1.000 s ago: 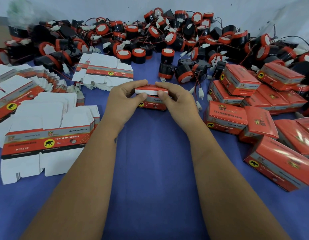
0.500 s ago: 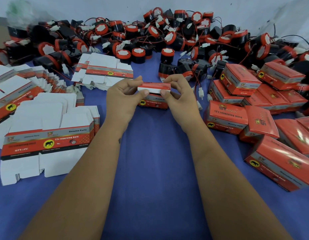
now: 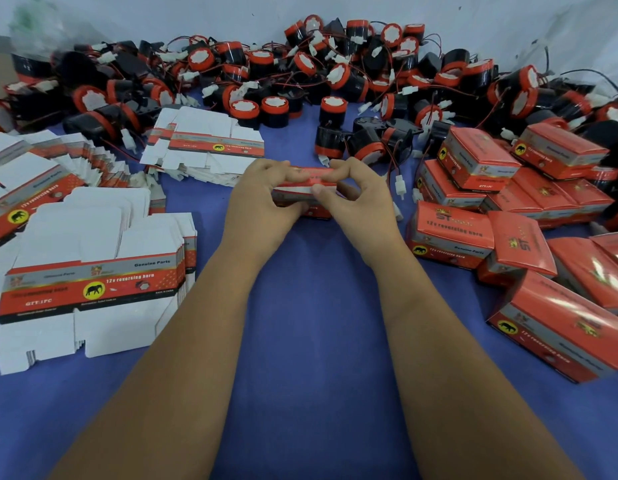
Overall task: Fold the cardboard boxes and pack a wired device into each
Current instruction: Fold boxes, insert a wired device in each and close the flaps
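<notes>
Head view: glossy red cardboard box (image 3: 305, 194) between both hands' curled fingers (image 3: 338, 168).

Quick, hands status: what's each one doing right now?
Left hand: grips the left end of the red box.
Right hand: pinches the box's right end.

Packing workshop: heaped wired horns (image 3: 300, 81), flat carton stacks (image 3: 92, 271), packed boxes (image 3: 480, 157).
</notes>
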`<state>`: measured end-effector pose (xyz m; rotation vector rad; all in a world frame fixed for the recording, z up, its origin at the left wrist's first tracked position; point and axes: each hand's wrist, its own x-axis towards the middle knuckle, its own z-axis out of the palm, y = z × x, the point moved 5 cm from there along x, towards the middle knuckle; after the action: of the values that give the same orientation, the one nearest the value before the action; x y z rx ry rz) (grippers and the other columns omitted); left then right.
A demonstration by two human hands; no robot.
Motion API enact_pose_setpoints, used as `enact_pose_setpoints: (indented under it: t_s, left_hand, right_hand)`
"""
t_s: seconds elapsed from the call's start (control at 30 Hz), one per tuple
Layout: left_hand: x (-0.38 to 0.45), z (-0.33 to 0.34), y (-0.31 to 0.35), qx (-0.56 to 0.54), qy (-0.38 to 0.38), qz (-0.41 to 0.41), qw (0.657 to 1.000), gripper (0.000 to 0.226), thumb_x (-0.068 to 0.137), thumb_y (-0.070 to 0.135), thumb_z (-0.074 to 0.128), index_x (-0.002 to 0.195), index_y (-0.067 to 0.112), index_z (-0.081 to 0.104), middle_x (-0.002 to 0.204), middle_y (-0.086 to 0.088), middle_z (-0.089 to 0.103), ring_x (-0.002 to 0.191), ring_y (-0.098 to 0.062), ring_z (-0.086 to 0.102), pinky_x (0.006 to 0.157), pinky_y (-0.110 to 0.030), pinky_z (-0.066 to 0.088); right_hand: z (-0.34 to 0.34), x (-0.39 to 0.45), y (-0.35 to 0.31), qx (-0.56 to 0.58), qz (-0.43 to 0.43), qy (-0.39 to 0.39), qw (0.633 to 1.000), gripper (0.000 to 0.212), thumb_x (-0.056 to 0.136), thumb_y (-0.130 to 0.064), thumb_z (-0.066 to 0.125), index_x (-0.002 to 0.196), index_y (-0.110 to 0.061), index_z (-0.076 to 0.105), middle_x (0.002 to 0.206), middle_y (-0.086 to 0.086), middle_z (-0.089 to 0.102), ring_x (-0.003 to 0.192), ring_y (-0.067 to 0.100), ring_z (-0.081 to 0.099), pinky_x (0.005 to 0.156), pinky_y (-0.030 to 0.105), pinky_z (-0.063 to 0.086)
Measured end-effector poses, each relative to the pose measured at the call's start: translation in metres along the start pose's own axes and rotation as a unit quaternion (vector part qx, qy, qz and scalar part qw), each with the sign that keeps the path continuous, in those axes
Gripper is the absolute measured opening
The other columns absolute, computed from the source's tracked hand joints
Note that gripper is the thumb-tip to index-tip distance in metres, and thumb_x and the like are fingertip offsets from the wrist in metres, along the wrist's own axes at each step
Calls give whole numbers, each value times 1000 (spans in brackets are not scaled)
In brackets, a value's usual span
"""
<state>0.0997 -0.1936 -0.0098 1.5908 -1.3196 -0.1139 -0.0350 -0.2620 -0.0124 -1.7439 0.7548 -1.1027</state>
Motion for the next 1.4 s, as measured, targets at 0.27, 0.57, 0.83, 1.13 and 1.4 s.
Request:
enact_pose_setpoints:
  t_s: [0.27, 0.57, 0.83, 1.13, 1.4]
  left_hand:
    - [-1, 0, 2, 57, 12, 10, 998, 39, 81, 1, 75, 120, 5, 70, 129, -10, 66, 133, -25, 51, 110, -23, 30]
    - [0, 3, 6, 59, -5, 35, 998, 39, 86, 2, 71, 122, 17, 70, 120, -6, 61, 126, -23, 50, 105, -14, 36]
    - [2, 0, 3, 21, -3, 28, 999, 40, 85, 1, 72, 119, 22, 71, 112, 5, 57, 109, -2, 49, 89, 0, 35]
    - [2, -2, 2, 0, 8, -2, 1000, 37, 83, 3, 73, 113, 26, 72, 105, 11, 56, 104, -2, 52, 86, -2, 37]
    - [2, -2, 2, -6, 13, -10, 1000, 34, 83, 2, 73, 110, 22, 74, 104, 10, 57, 101, -2, 52, 84, 0, 36]
  right_hand:
    - [5, 3, -2, -61, -18, -22, 998, 15, 80, 11, 66, 92, 7, 58, 108, 17, 62, 106, 33, 60, 90, 47, 52]
    - [1, 1, -12, -176, -76, 43, 981, 12, 82, 1, 70, 83, -11, 67, 96, -3, 50, 82, 7, 49, 72, 9, 41]
    - [-2, 0, -10, -59, 12, 85, 995, 23, 84, 6, 68, 101, -7, 73, 92, 2, 68, 90, 15, 66, 87, 30, 56]
    - [-2, 1, -17, -105, -30, 97, 989, 18, 84, 3, 69, 96, -8, 75, 85, -6, 67, 87, 8, 66, 82, 18, 53]
    - [-2, 0, -20, -179, -82, 81, 977, 12, 84, 1, 70, 93, -6, 75, 88, 0, 68, 84, 12, 63, 80, 16, 51]
